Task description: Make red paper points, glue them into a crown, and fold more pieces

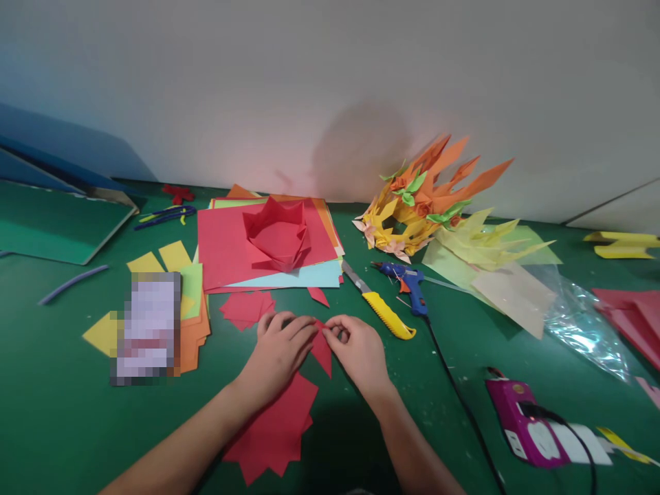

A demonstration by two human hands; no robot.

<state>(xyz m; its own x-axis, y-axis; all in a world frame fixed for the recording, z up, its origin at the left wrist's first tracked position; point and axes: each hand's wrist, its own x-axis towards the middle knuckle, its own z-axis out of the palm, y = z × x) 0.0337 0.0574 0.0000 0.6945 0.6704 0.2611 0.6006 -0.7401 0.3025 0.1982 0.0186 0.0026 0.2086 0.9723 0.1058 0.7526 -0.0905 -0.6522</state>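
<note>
A small folded piece of red paper (pixel 322 353) lies between my two hands at the middle of the table. The fingers of my left hand (pixel 282 342) are bent over its upper left edge. My right hand (pixel 357 349) pinches its upper right edge between thumb and forefinger. Below my left forearm is a fanned pile of red paper squares (pixel 278 430). Several more red squares (pixel 248 308) lie just beyond my left hand. Farther back, a folded red paper crown (pixel 278 251) sits on a stack of coloured sheets (pixel 221 244).
Right of my hands lie a yellow utility knife (pixel 389 315) with its blade out and a blue glue gun (pixel 410 283) with a black cord. An orange and yellow paper crown (pixel 412 213) stands behind them. A purple power strip (pixel 523 419) is front right; a blurred-out phone-like object (pixel 149 326) lies left.
</note>
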